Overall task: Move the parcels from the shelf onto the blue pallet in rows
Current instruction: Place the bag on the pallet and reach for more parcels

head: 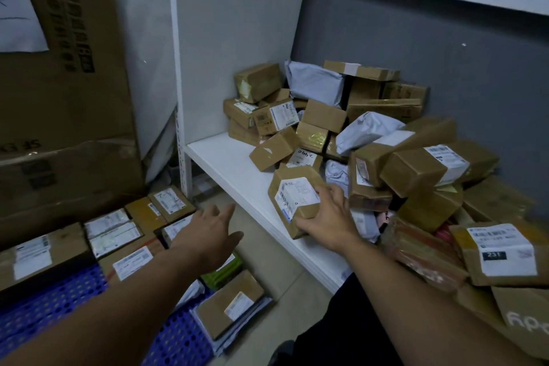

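Note:
A heap of brown cardboard parcels and grey mailer bags lies on the white shelf. My right hand grips a small brown parcel with a white label at the shelf's front edge, fingers over its top and thumb under its lower corner. My left hand hovers open, fingers spread, between the shelf and the blue pallet at the lower left. Several labelled parcels lie in rows on the pallet.
Large cardboard cartons stand behind the pallet on the left. A white shelf post rises between cartons and shelf. Flat brown mailers spill over the shelf's right front. Bare floor lies between pallet and shelf.

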